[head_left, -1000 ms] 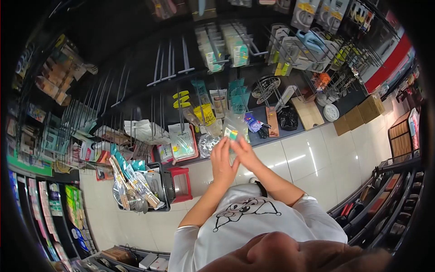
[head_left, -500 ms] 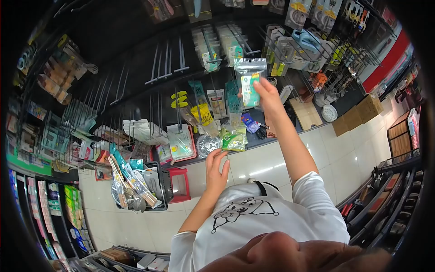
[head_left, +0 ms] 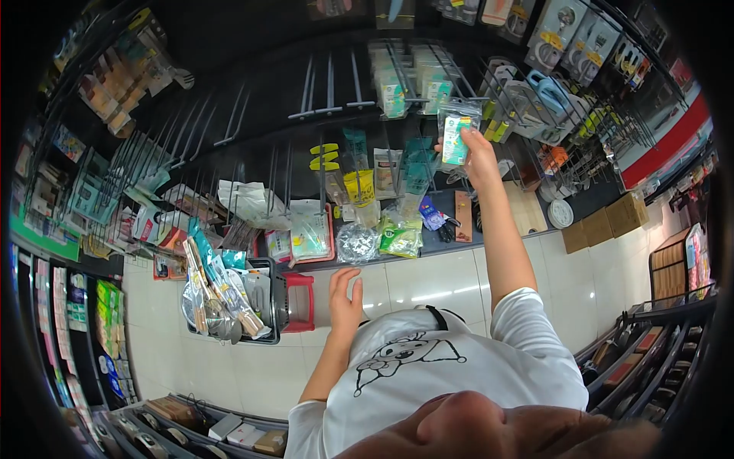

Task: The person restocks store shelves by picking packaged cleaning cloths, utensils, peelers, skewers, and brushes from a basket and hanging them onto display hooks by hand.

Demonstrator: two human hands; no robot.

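One-handed: gripping apparently unhung packet [head_left: 454, 141] in right hand [head_left: 480, 157], below similar packs [head_left: 391, 93] already hooked, top centre; holding nothing in left hand [head_left: 345, 307].

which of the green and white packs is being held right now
The pack gripped in the right hand; the similar packs hang in two rows, up and left of it.

The person's right arm [head_left: 505, 241] stretches toward the far side, slanting slightly left, the right grip [head_left: 479, 157] pinched between thumb and fingers. Nearer, on the left, I see the left forearm [head_left: 327, 363] angled forward, the left grip [head_left: 346, 304] loosely curled, thumb apart.
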